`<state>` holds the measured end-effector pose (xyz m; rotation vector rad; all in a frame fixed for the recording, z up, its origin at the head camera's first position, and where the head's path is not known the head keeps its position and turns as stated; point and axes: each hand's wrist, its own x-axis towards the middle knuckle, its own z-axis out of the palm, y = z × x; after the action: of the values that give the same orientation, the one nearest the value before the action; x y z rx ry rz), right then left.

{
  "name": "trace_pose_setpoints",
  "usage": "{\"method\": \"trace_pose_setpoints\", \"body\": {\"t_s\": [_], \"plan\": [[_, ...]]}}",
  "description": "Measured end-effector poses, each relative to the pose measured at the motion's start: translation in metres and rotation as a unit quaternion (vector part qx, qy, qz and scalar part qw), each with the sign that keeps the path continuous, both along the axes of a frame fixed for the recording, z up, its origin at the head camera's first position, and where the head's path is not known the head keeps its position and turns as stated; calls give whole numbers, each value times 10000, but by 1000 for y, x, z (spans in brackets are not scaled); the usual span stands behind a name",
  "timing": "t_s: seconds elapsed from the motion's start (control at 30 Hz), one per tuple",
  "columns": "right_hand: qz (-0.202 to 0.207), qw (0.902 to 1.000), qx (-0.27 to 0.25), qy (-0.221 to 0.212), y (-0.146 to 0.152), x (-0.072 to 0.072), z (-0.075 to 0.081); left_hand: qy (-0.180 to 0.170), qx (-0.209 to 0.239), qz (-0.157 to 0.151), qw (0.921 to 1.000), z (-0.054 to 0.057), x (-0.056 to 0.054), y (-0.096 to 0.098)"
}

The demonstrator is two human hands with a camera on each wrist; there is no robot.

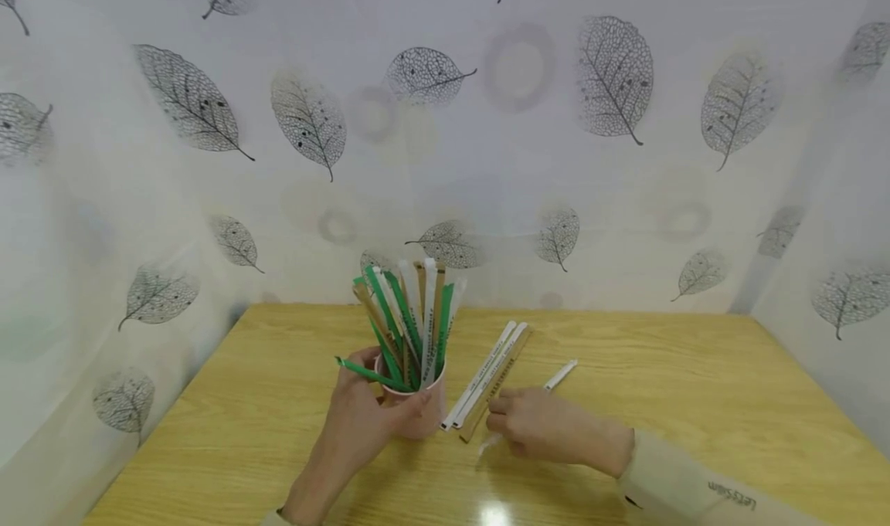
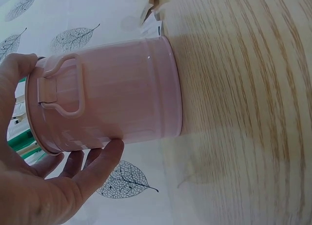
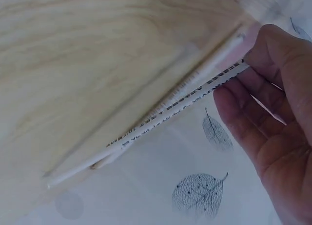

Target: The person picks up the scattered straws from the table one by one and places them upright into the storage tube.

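A small pink metal pail [image 2: 112, 93] with a wire handle stands on the table, packed with paper-wrapped straws [image 1: 429, 325] in green, brown and white. My left hand [image 1: 358, 414] grips it near the rim, thumb on one side and fingers on the other. One green wrapped straw [image 1: 368, 373] leans sideways across the rim, over that hand. To the right of the pail, my right hand [image 1: 538, 425] pinches a white wrapped straw [image 3: 185, 99] with dark print, between thumb and fingers. Its far end is low, near the tabletop; whether it touches is unclear.
Two white wrapped straws [image 1: 483, 375] and a brown one [image 1: 504, 375] lie side by side between the pail and my right hand. The wood-grain table [image 1: 236, 433] meets a leaf-printed curtain [image 1: 487, 171] at its back and sides.
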<state>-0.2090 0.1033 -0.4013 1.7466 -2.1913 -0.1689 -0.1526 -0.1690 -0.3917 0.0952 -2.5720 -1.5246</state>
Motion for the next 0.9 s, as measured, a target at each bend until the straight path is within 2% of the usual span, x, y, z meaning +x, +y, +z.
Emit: {"method": "trace_pose_setpoints", "body": {"t_s": [0.07, 0.17, 0.3, 0.47, 0.53, 0.6, 0.7, 0.8, 0.9], "plan": [[223, 9977, -572, -278, 0, -3, 7, 6, -13, 16, 10000, 0, 0, 0], [507, 9835, -1423, -996, 2, -8, 23, -7, -38, 15, 10000, 1, 0, 0], [839, 9497, -2388, -1843, 4, -15, 49, 13, -159, 9, 9999, 1, 0, -1], [1019, 9052, -3425, -2303, 7, -22, 71, 65, -278, -27, 9996, 2, -1, -2], [959, 8815, -3815, -2613, 8, -23, 77, 80, -270, -46, 9996, 2, -1, -3], [839, 8511, -4223, -3003, 8, -22, 83, 70, -272, -47, 9996, 1, -1, -3], [784, 7910, -4872, -3616, 8, -20, 92, 44, -175, -73, 9998, 0, -1, -3], [760, 7396, -5479, -3835, 7, -20, 102, 15, -112, -90, 9999, -1, -1, -2], [709, 7014, -5977, -3819, 4, -19, 110, 7, -78, -99, 9999, -1, -1, -3]]}}
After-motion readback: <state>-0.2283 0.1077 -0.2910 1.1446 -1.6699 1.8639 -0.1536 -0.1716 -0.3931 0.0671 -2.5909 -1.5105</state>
